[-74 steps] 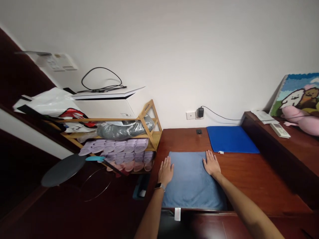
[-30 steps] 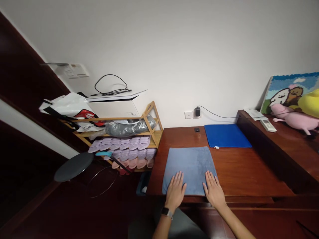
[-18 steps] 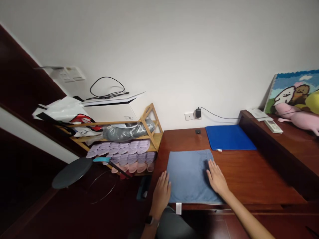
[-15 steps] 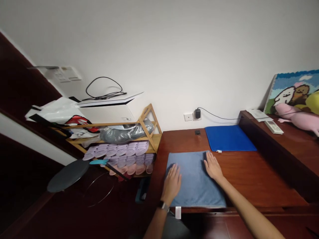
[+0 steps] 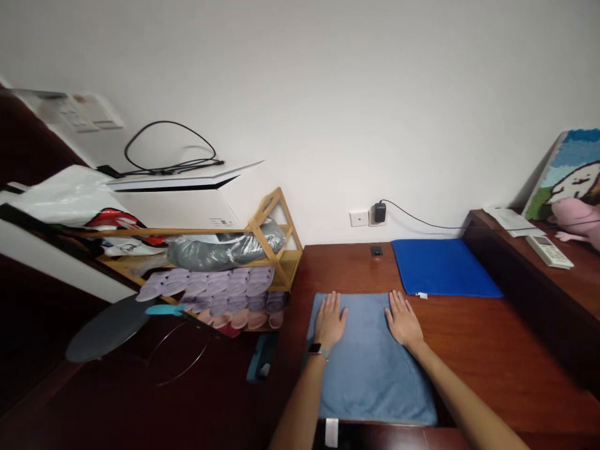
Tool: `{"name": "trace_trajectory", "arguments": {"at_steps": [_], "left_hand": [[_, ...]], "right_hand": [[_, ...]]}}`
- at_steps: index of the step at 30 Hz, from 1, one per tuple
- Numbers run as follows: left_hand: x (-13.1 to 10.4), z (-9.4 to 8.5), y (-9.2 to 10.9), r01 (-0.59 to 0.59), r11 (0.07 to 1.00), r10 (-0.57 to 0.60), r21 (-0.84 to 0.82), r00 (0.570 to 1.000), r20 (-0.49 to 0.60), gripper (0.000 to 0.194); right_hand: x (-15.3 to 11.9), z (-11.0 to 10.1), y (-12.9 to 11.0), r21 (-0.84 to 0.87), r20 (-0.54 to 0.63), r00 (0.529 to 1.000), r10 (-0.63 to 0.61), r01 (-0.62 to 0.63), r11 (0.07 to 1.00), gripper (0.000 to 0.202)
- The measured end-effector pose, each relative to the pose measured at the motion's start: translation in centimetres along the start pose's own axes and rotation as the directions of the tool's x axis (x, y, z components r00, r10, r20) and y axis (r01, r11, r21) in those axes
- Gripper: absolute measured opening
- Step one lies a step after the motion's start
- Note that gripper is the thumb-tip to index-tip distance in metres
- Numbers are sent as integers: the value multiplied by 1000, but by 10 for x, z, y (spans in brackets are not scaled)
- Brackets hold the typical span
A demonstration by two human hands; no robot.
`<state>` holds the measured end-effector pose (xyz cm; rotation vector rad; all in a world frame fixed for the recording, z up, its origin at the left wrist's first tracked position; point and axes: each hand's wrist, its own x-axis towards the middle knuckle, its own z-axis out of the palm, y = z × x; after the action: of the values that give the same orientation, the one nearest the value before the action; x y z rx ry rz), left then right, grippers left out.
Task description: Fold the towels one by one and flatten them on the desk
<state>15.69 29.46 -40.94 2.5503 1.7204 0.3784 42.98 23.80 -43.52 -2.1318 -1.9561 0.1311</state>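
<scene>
A grey-blue cloth [image 5: 368, 362] lies spread on the brown wooden desk [image 5: 487, 350], its white label [image 5: 331, 432] hanging past the front edge. My left hand [image 5: 330, 324] rests flat on the cloth's far left part, fingers together and stretched forward; a watch [image 5: 317, 350] is on that wrist. At the far right corner of the same cloth, my right hand [image 5: 403, 322] lies flat with fingers extended. Neither hand grips anything. Behind and to the right, a bright blue cloth [image 5: 445, 267] lies flat near the wall.
A wooden rack [image 5: 281, 262] on the left holds several lilac and pink slippers [image 5: 234, 281] and a white box [image 5: 182, 209]. A black plug [image 5: 380, 212] sits in the wall socket. On the raised ledge at right are a remote control [image 5: 549, 251] and a pink plush toy [image 5: 576, 219].
My left hand has slid forward along the cloth toward its far left corner. My right hand stays near the far right corner. The camera view has shifted slightly.
</scene>
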Motion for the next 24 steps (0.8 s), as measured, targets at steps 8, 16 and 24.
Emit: {"name": "trace_trajectory", "arguments": {"at_steps": [8, 16, 24], "left_hand": [[-29, -38, -62, 141, 988, -141, 58, 990, -11, 63], [-141, -59, 27, -306, 952, 305, -24, 952, -32, 62], [-197, -51, -36, -177, 983, 178, 43, 984, -20, 65]], "right_hand": [[3, -26, -10, -2, 60, 998, 30, -30, 1000, 70], [-107, -36, -39, 49, -112, 986, -122, 129, 990, 66], [-184, -6, -18, 17, -207, 951, -231, 240, 971, 64]]}}
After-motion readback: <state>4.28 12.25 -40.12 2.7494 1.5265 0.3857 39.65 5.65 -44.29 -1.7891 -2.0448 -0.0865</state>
